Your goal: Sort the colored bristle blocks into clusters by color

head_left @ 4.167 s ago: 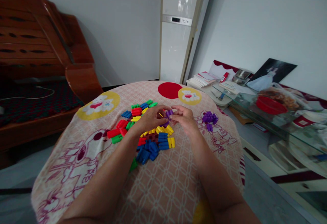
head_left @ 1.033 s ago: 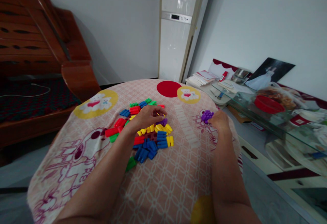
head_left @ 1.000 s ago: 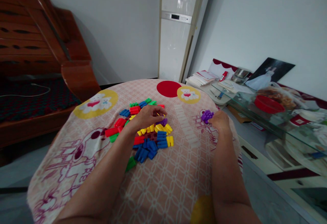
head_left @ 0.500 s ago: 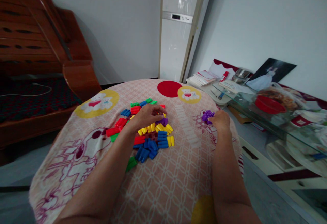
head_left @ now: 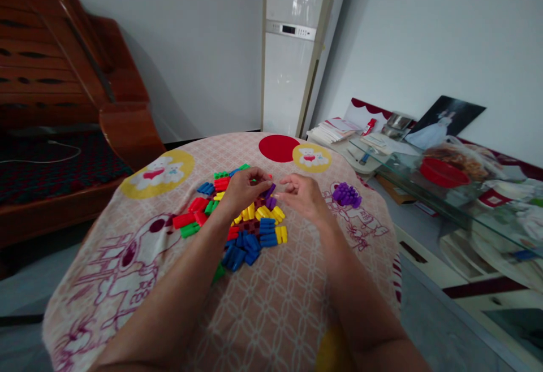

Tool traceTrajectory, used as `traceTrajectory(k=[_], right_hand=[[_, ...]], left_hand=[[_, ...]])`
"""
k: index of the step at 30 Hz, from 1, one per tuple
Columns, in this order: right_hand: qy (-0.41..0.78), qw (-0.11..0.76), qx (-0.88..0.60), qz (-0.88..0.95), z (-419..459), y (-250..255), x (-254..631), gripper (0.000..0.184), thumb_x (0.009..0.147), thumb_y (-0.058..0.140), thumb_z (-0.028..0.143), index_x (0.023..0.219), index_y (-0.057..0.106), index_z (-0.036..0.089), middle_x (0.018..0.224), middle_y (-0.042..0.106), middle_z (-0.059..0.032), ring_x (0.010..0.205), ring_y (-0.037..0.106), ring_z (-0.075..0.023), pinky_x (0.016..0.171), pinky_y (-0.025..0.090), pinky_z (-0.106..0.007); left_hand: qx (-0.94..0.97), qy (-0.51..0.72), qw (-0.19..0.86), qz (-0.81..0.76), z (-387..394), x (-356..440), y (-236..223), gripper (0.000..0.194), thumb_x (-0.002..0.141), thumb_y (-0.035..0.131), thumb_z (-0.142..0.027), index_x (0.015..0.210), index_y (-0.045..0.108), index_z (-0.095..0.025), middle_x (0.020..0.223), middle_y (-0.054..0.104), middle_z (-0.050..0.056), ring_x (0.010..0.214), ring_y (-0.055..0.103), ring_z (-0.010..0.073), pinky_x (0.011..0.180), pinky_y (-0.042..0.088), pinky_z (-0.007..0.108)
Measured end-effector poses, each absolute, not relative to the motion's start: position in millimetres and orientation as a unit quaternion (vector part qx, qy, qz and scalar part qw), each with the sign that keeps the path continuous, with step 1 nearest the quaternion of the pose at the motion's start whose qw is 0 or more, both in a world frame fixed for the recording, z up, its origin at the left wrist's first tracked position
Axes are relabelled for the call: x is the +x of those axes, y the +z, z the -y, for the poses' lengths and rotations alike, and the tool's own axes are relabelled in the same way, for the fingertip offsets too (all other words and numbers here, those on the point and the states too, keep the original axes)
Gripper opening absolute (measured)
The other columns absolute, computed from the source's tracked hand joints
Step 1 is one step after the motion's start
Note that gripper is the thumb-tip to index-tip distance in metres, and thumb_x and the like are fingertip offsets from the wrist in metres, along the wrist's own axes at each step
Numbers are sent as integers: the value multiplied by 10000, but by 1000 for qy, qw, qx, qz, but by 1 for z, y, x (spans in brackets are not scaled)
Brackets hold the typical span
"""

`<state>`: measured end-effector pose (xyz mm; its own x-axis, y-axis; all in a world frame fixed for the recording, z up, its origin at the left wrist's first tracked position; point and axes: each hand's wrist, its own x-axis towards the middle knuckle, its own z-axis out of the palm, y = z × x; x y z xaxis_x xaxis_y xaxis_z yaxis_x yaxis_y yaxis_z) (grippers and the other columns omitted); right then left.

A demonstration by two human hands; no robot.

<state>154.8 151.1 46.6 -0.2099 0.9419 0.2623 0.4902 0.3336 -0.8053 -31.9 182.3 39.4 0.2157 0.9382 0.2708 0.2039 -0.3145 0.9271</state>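
Over the far part of a heap of coloured plastic building blocks, my left hand (head_left: 247, 190) pinches a small purple block (head_left: 270, 190) between thumb and fingertips. My right hand (head_left: 303, 197) is just right of it, fingers apart, with nothing visible in them. Below the hands lie yellow blocks (head_left: 271, 213), blue blocks (head_left: 248, 247) and dark brown blocks (head_left: 249, 226). Red blocks (head_left: 190, 216) and green blocks (head_left: 190, 229) lie left of my left wrist. A separate cluster of purple blocks (head_left: 347, 195) sits to the right. My left forearm hides part of the heap.
A patterned cloth (head_left: 271, 315) covers the round table. On the right stands a glass-topped cabinet (head_left: 407, 185) with papers, a red bowl (head_left: 443, 173) and a photo (head_left: 447, 117). A wooden bench (head_left: 127, 117) is at the left, a tall white air conditioner (head_left: 288, 78) behind.
My right hand has left the purple cluster and moved left, close to my left hand. My left hand now lifts a purple block slightly. The view has shifted a little.
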Motion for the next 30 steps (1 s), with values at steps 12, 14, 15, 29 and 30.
traceTrajectory(k=[12,14,15,29,30], right_hand=[[74,384,-465,794,-148,45,141,108,856,613,171,891,714,187,856,712,-42,808,641,-156,759,472,-253],[83,401,-495,766,-154,48,162,120,850,608,200,853,725,177,784,710,-31,735,644,-148,708,474,-245],[87,402,-522,747,-156,49,176,126,838,610,210,829,729,170,756,709,-29,699,645,-146,681,474,-242],[18,62,-849,524,-142,58,307,173,753,617,135,840,766,129,751,726,-138,822,706,-239,728,498,-275],[14,58,-849,524,-143,56,306,181,760,613,141,859,764,128,774,729,-146,844,705,-244,734,501,-277]], left_hand=[[573,437,545,-427,-181,-30,40,320,694,713,-435,697,560,-154,591,630,6,536,638,150,535,526,256],[577,426,551,-426,-180,-32,42,316,700,721,-429,722,580,-146,615,658,25,553,659,159,540,539,257],[580,427,546,-428,-180,-33,43,311,697,730,-419,733,593,-142,623,664,27,554,661,155,540,541,252],[604,409,527,-437,-186,-45,42,353,689,744,-455,809,648,-136,636,681,38,591,683,174,545,559,259],[609,407,521,-438,-186,-46,43,365,682,747,-464,812,651,-136,653,686,41,600,686,175,554,563,263]])
